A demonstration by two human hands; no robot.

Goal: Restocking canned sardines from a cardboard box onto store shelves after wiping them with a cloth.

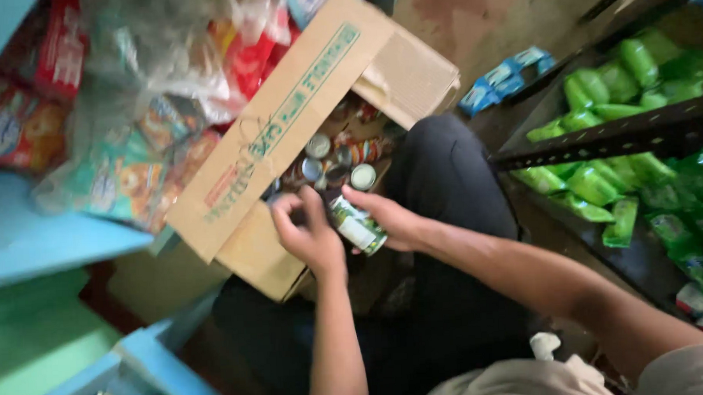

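Right hand: the right hand (391,219) holds a small can (357,224) with a green and white label, its fingers clamped round it; the can lies tilted, just above the near edge of the open box.
Left hand: the left hand (310,230) is just left of the can, fingers curled over the box's near edge; whether they grip anything cannot be told, as the frame is blurred there.
Box: a cardboard box (286,122) stands open on the floor, one long flap with green print folded out to the left; more cans (339,163) stand inside, seen from above by their round silver tops.
Left side: blue shelves (49,239) with bagged snack packets (125,174) in clear plastic.
Right side: a dark metal rack (622,133) filled with green packets (600,181).
Far floor: blue sachets (503,79) lie beyond the box.
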